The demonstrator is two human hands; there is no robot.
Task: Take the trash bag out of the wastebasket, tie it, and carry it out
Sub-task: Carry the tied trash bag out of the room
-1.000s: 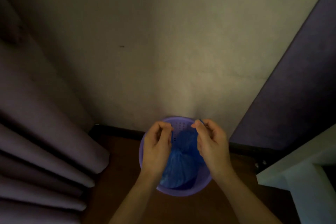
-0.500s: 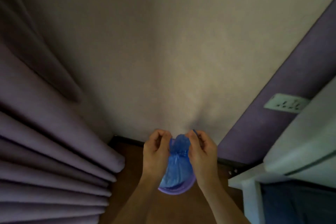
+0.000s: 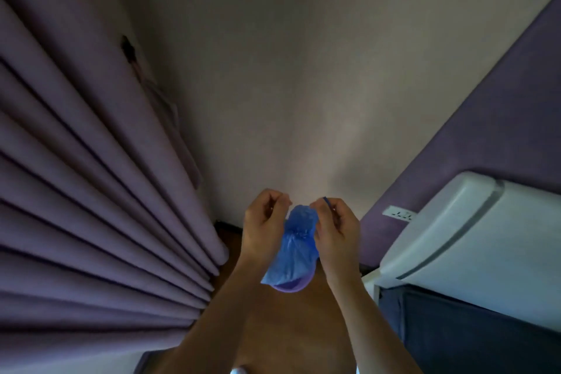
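Your right hand (image 3: 334, 229) pinches the trash bag (image 3: 294, 252) drawstring (image 3: 326, 200). The left hand (image 3: 264, 222) grip looks clenched on the other end, though it's too dim to be sure. Yank unevenly and the plastic could rip over the wastebasket (image 3: 290, 286).

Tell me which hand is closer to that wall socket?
Right. The right hand sits just left of the wall socket; the left hand is farther left, beyond the blue bag.

Your left hand (image 3: 265, 223): raised in front of you, fingers curled, thumb and forefinger pinched at the top of the trash bag (image 3: 296, 247). Your right hand (image 3: 335, 226): level with the left, just beside it, fingers curled, pinching a thin blue strip of the bag. Forearms: both bare, converging upward.
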